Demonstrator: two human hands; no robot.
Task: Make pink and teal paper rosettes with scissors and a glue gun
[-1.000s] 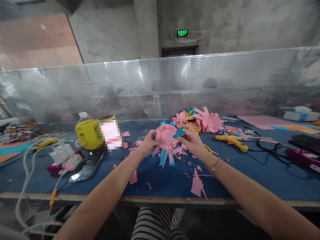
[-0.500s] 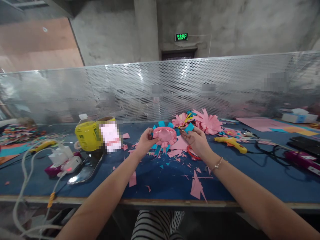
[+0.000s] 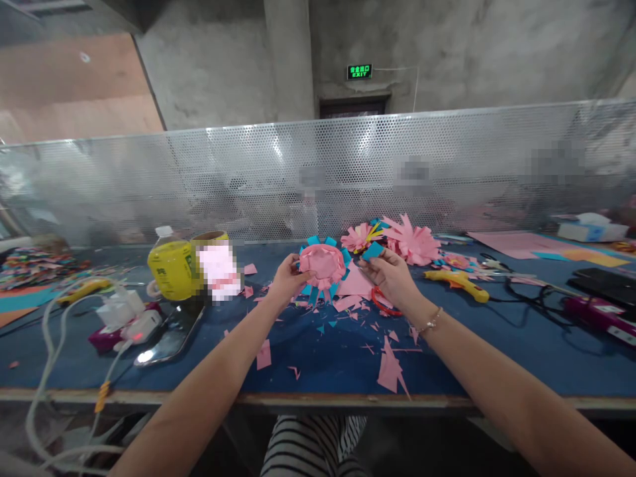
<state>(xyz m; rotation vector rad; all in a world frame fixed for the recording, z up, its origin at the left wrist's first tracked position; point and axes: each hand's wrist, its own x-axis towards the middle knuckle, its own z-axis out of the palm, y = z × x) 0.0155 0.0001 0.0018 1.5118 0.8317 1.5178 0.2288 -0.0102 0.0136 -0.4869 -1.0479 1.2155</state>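
Note:
My left hand (image 3: 289, 277) is closed on the left rim of a round paper flower (image 3: 324, 262), pink in the middle with blue strips sticking out around it. The flower is held up above the table, its pink face towards me. To its right, my right hand (image 3: 386, 273) pinches a small blue paper strip (image 3: 372, 250), apart from the flower. Red-handled scissors (image 3: 383, 302) lie beneath the right hand, partly hidden by it. Pink paper scraps (image 3: 390, 371) are scattered on the table around and below the hands.
Behind the right hand lie pink paper flowers (image 3: 413, 244). A yellow glue gun (image 3: 458, 283) rests to the right. On the left are a yellow-labelled bottle (image 3: 171, 270), a dark phone (image 3: 171, 334) and a power strip with white chargers (image 3: 130, 319). A perforated metal screen (image 3: 278, 179) stands behind the table.
My right hand has moved slightly away from the flower, and the blue strip now shows flatter. The left hand still holds the flower, shifted a little left.

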